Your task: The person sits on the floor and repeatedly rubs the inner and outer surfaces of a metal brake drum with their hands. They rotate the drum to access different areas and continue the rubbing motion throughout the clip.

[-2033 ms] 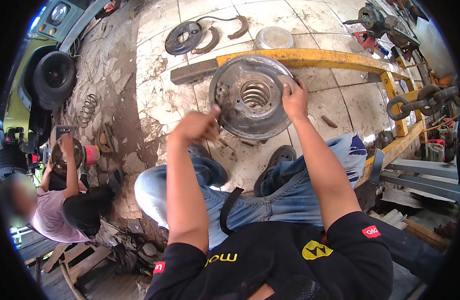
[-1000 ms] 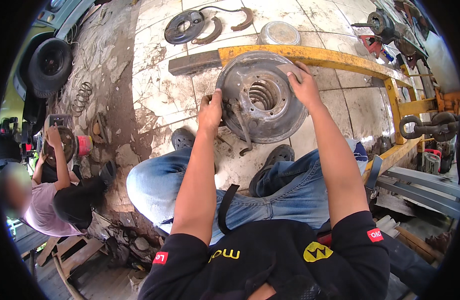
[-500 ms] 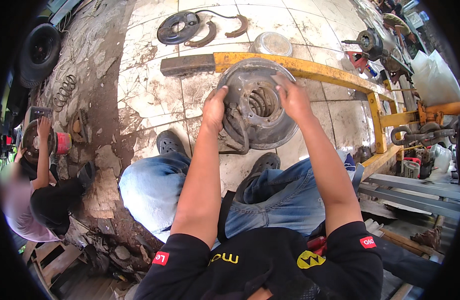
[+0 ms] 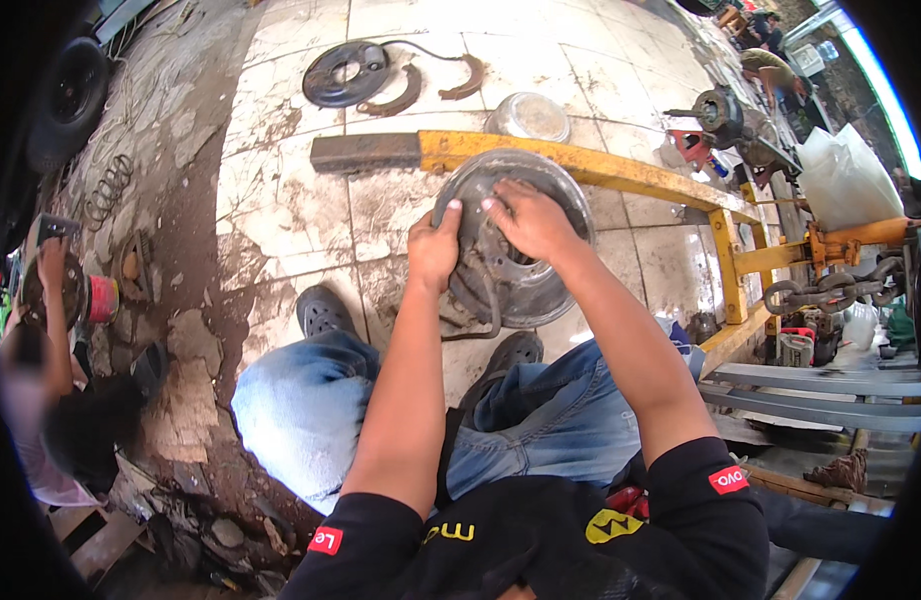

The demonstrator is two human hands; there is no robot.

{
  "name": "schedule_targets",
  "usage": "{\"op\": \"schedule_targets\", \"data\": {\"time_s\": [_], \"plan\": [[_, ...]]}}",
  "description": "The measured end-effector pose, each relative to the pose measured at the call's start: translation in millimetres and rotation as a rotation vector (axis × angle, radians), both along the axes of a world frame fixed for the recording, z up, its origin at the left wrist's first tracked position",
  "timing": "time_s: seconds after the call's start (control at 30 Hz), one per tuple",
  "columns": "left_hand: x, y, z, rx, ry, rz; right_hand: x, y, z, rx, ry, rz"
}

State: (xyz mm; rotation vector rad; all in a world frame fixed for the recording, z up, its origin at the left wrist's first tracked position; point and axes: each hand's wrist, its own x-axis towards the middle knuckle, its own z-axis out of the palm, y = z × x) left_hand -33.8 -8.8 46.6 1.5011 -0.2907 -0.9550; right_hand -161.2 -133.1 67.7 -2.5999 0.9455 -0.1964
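Note:
A round grey metal brake drum (image 4: 556,275) stands tilted on the tiled floor in front of my knees, its open side toward me. My left hand (image 4: 434,245) grips its left rim next to a curved dark brake shoe (image 4: 473,300) that sits at the drum's lower left. My right hand (image 4: 526,220) lies flat over the drum's middle, covering the hub and the coil spring inside. Both of my forearms reach forward over my blue jeans.
A yellow steel frame (image 4: 621,175) runs behind the drum and off to the right. Behind it lie a metal bowl (image 4: 529,116), a dark backing plate (image 4: 346,72) and two loose brake shoes (image 4: 399,98). Another person (image 4: 51,400) crouches at the left. A tyre (image 4: 71,85) is at the upper left.
My right hand has moved from the drum's right rim onto its middle, covering the spring. My left hand has stayed on the left rim. The view has tipped closer to the drum.

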Motion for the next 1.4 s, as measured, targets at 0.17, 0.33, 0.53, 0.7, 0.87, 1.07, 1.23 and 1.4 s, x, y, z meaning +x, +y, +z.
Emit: {"op": "schedule_targets", "data": {"time_s": [0.17,0.33,0.53,0.7,0.87,1.07,1.23,1.4], "plan": [[-2,-6,1,0.032,0.004,0.044,-6,-16,-10,-0.049,0.117,-0.112],[3,-9,-25,-0.002,0.009,0.050,-8,-9,-13,0.005,-0.029,0.026],[-3,-10,-11,0.037,-0.097,0.029,2,2,-12,-0.111,-0.065,0.042],[3,-14,-30,0.058,-0.107,0.032,-8,-14,-14,-0.019,-0.073,-0.036],[4,-11,-29,0.037,-0.056,0.037,-3,-3,-18,-0.115,-0.144,-0.004],[1,-12,-17,0.096,-0.123,0.033,6,10,6,-0.019,-0.060,0.015],[3,-18,-41,0.089,-0.199,0.096,0,-8,-13,-0.106,-0.046,-0.095],[3,-11,-18,0.075,-0.123,0.043,-3,-2,-5,-0.073,-0.055,-0.115]]}}
